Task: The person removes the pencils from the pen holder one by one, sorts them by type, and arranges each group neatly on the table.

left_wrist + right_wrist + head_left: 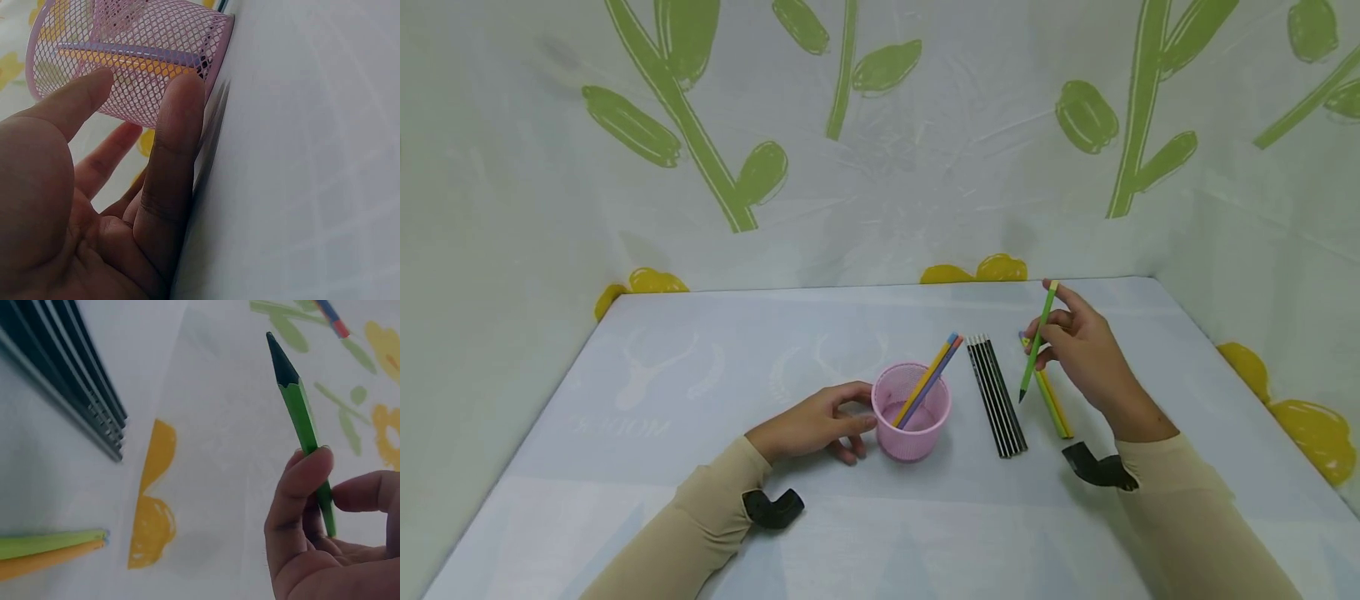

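A pink mesh pencil cup (910, 446) stands upright on the table. Inside it lean a yellow pencil (934, 367) and a purple pencil (946, 360), both tilted right. Against the cup's left side my left hand (816, 425) rests its thumb and fingertips; the left wrist view shows these fingers (178, 119) loosely bent beside the mesh. My right hand (1086, 354) pinches a green pencil (302, 415), raised off the table. Its dark tip points down in the head view. Below it, a lime-green and a yellow pencil (1056, 406) lie close together, partly hidden by the hand.
Several black pencils (996, 398) lie side by side between the cup and the right hand. White curtain walls (925, 192) with green leaf prints stand behind and beside the white table (700, 425). A black strap piece (775, 509) sticks out from each sleeve.
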Tool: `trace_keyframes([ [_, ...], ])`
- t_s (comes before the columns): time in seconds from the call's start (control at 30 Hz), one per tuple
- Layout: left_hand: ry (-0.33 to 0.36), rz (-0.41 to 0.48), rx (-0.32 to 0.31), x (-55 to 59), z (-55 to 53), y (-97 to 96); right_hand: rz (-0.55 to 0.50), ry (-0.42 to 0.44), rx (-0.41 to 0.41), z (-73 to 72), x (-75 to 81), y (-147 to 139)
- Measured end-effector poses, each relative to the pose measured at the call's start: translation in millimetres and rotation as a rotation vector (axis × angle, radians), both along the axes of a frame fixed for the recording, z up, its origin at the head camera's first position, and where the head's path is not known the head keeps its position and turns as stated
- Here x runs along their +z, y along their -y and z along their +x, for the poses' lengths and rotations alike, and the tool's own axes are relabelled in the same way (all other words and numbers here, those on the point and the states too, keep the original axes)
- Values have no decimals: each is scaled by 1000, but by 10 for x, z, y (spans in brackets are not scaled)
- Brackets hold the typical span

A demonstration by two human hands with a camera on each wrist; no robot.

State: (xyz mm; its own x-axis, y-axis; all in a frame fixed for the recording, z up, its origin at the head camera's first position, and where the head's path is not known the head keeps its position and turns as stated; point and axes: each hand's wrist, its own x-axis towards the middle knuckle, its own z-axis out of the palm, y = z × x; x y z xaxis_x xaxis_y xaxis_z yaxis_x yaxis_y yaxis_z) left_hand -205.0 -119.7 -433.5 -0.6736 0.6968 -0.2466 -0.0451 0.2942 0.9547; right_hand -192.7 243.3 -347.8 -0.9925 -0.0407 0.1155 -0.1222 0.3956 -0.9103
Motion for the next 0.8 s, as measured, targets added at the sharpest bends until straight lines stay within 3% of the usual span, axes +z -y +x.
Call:
trace_keyframes([
  [0.37,9,0,-2,14,-4,-34,299,61,-27,-135,-154,-220],
  [0.6,17,2,15,25,11,-9,365,64,-36,-209,-220,-311],
  [0.8,17,-2,16,32,13,2,407,117,-45,-250,-260,-365],
])
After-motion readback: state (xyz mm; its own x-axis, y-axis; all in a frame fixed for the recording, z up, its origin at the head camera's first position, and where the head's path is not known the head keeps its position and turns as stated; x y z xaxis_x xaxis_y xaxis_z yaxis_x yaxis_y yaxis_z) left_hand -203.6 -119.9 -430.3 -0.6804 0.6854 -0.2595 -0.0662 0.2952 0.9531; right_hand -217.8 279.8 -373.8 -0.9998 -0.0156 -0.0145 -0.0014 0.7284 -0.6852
